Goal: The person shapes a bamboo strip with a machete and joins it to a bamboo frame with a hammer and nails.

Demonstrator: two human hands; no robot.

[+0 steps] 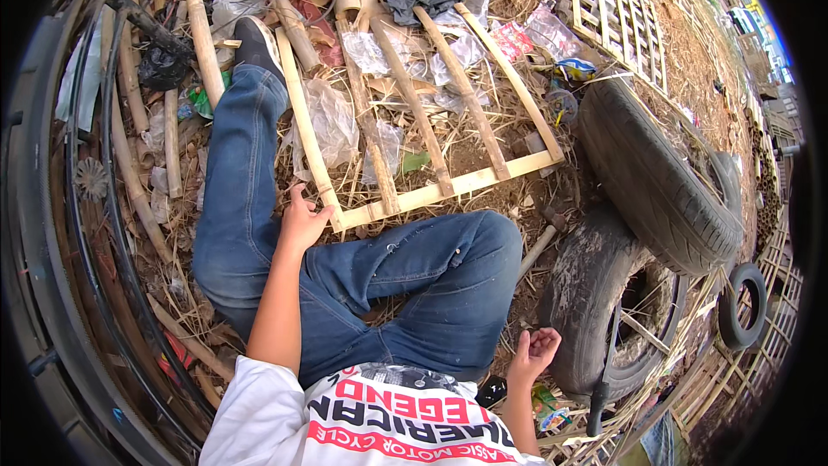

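Observation:
A bamboo frame (483, 179) of several upright strips joined to a flat pale crosspiece lies on the littered ground ahead of me. My left hand (304, 220) is at its near left corner, thumb against the outer strip and the other fingers partly hidden beside it. Off to the right, by my hip, my right hand (535, 354) is raised palm up with its fingers loosely curled and nothing in it. A tool with a black handle (597, 406) and a thin grey shaft leans on a tyre close to that hand.
Two large worn tyres (655, 173) stack at the right, with a smaller tyre (743, 306) beyond. Bamboo lattice panels (617, 13) lie at the far right. Loose poles (129, 164) and a black bicycle-like wheel rim (73, 233) crowd the left. Plastic litter (328, 125) covers the soil.

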